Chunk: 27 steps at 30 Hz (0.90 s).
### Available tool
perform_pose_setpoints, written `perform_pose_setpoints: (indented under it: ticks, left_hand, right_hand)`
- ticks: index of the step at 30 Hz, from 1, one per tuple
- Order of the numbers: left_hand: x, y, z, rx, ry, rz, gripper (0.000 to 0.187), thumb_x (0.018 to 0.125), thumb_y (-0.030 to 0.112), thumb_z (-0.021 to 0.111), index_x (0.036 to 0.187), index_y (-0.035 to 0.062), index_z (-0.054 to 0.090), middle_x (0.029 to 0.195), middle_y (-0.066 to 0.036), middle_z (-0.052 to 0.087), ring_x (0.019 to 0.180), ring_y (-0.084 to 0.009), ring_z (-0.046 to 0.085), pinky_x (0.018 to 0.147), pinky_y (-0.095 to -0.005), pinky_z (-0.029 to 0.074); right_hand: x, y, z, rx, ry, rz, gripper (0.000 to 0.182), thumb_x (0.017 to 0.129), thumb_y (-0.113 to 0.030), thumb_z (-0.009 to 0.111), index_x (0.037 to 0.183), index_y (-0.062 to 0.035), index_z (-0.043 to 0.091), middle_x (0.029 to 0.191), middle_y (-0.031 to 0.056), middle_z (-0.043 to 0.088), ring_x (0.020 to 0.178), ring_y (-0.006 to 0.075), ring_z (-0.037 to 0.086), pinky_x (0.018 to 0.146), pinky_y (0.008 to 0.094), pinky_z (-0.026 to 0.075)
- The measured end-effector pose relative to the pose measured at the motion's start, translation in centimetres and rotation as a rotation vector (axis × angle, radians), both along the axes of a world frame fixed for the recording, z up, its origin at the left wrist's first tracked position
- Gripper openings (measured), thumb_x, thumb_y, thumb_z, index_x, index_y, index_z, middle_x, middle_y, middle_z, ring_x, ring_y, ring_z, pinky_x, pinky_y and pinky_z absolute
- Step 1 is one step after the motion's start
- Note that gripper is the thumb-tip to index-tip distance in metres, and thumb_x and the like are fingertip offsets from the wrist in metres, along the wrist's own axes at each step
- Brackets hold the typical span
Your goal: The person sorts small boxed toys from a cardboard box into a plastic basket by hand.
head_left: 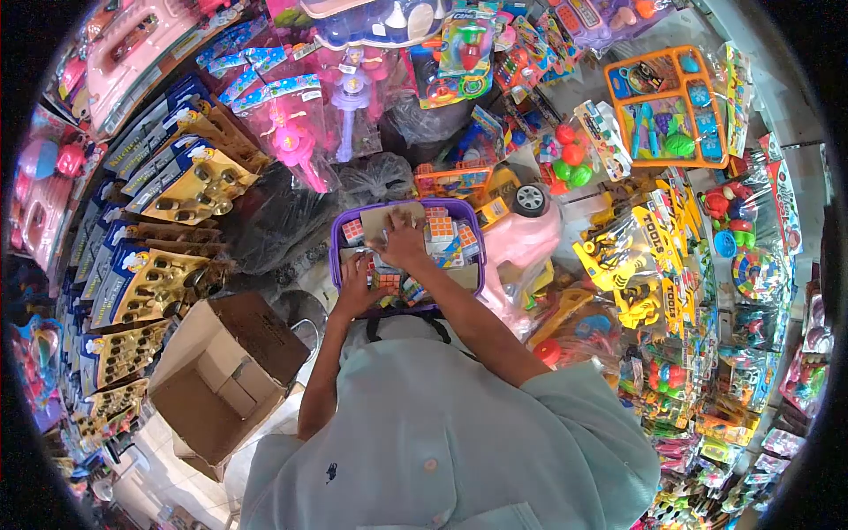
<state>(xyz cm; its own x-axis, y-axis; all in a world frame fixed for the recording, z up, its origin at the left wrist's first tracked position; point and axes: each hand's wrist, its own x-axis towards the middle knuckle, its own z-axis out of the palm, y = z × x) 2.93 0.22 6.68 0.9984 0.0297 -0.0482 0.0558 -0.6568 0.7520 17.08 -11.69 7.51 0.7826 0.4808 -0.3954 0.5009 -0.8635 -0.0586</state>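
A purple basket point(485, 265) stands in front of my body, with several boxed puzzle cubes point(439, 228) in it. Inside its left part, my left hand point(356, 281) has its fingers spread over the boxes, beside a cube point(388, 281) with orange and white squares. My right hand point(402, 243) reaches farther in, its fingers apart on a brown cardboard piece point(378, 221) near the far rim. The undersides of both hands are hidden.
An open cardboard box point(231, 380) is at the lower left. Kitchen sets point(190, 185) hang along the left. Toy tool packs point(632, 265) hang at the right, below an orange tray set point(669, 110). A pink toy vehicle point(530, 234) adjoins the basket.
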Motion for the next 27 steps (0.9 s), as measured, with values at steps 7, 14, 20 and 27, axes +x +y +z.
perform_pose_setpoints:
  ticks: [7,14,20,27]
  left_hand:
    - [0.4,0.8,0.1,-0.049,-0.004,-0.026,0.084,0.072,0.038,0.080,0.136,0.0033,0.038,0.134,-0.021,0.035,0.124,-0.0422,0.035,0.103,-0.0489,0.033]
    - [-0.2,4.4,-3.4,0.030,-0.148,0.352,0.067,0.082,0.036,0.069,0.130,-0.0017,0.043,0.128,-0.025,0.041,0.124,-0.0426,0.037,0.104,-0.0482,0.031]
    - [-2.2,6.9,-9.7,-0.594,0.203,0.393,0.052,0.088,0.034,0.063,0.122,-0.0033,0.049,0.107,-0.020,0.060,0.099,-0.0279,0.058,0.088,-0.0388,0.044]
    - [-1.7,4.8,-2.5,-0.361,0.235,0.542,0.036,0.090,0.029,0.061,0.105,-0.0034,0.056,0.095,-0.013,0.063,0.085,-0.0207,0.059,0.078,-0.0360,0.047]
  right_hand:
    - [0.3,0.2,1.4,-0.076,0.030,0.045,0.096,0.083,-0.078,0.030,0.146,-0.0061,0.031,0.154,0.0142,0.023,0.140,0.0371,0.023,0.110,0.0631,0.011]
    - [2.7,-6.5,0.2,0.666,-0.092,-0.105,0.051,0.089,-0.041,0.057,0.124,-0.0035,0.055,0.130,0.0187,0.052,0.124,0.0361,0.046,0.104,0.0446,0.036]
    - [0.8,-17.6,0.8,0.922,-0.354,-0.669,0.043,0.091,-0.037,0.058,0.108,0.0026,0.061,0.111,0.0226,0.062,0.109,0.0377,0.057,0.093,0.0412,0.044]
    - [-2.0,-21.4,-3.5,0.892,0.108,-1.117,0.059,0.095,-0.051,0.048,0.112,0.0039,0.058,0.106,0.0167,0.065,0.098,0.0267,0.060,0.087,0.0360,0.045]
